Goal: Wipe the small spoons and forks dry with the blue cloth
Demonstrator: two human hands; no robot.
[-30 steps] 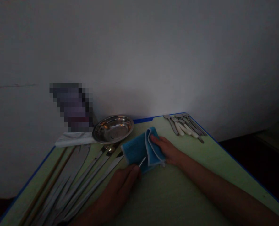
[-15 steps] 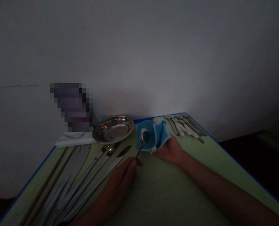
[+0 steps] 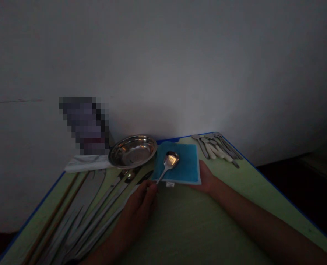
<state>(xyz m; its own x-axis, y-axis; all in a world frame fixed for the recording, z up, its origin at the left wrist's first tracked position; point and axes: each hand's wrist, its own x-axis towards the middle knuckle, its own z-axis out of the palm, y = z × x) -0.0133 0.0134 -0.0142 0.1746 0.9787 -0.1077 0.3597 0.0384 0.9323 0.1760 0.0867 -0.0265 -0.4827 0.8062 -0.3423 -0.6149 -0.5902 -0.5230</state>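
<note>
My left hand [image 3: 141, 200] is closed round the handle of a metal spoon [image 3: 171, 159], whose bowl points away from me. The bowl lies over the middle of a square blue cloth [image 3: 189, 158] with a pale edge and a small white tag at the front. My right hand [image 3: 205, 178] holds this cloth from below at its right side. Its fingers are hidden beneath the cloth, which is spread nearly flat.
A shiny steel bowl [image 3: 134, 151] stands left of the cloth. Long knives, forks and chopsticks [image 3: 57, 208] lie at the left. Several pieces of cutlery [image 3: 215, 147] lie back right. A wall [image 3: 163, 66] rises behind the green table [image 3: 202, 228].
The blue cloth was folded up at its right half around my right hand; now it is spread flat. The spoon's bowl has turned and shows its face, and my left hand has shifted slightly left.
</note>
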